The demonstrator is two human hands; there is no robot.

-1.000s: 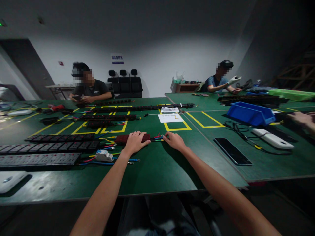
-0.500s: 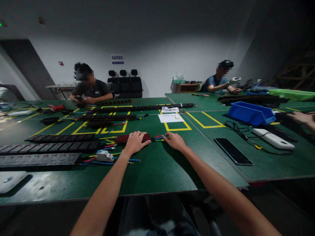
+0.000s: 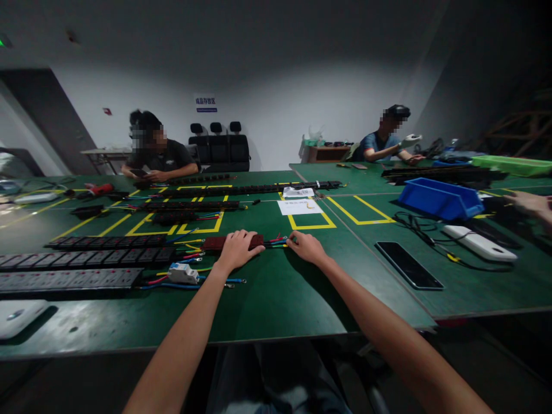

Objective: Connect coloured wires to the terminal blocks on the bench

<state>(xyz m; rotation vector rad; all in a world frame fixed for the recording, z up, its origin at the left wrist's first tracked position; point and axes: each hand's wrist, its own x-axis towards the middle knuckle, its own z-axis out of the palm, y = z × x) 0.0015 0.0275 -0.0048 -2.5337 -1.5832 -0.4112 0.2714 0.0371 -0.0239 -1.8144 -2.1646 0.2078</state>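
My left hand (image 3: pixel 238 250) lies over a dark red block (image 3: pixel 211 244), perhaps a socket module, its fingers bent round the far edge. Coloured wires (image 3: pixel 273 244) with metal ring terminals come out of the block's right end. At their tips, my right hand (image 3: pixel 305 246) has thumb and fingers pinched on the wire ends. The exact grip is partly hidden by the fingers. Left of the block, more wires (image 3: pixel 192 248) run towards black socket strips (image 3: pixel 92 259). A small white and grey circuit breaker (image 3: pixel 183 273) sits nearer me among blue wires.
To the right lie a black phone (image 3: pixel 409 265), a white power bank (image 3: pixel 479 244) with a black cable, and a blue bin (image 3: pixel 440 199). A co-worker's hand (image 3: pixel 528 202) shows at the right edge. Paper sheets (image 3: pixel 299 207) and more strips lie beyond. Two people sit across the table.
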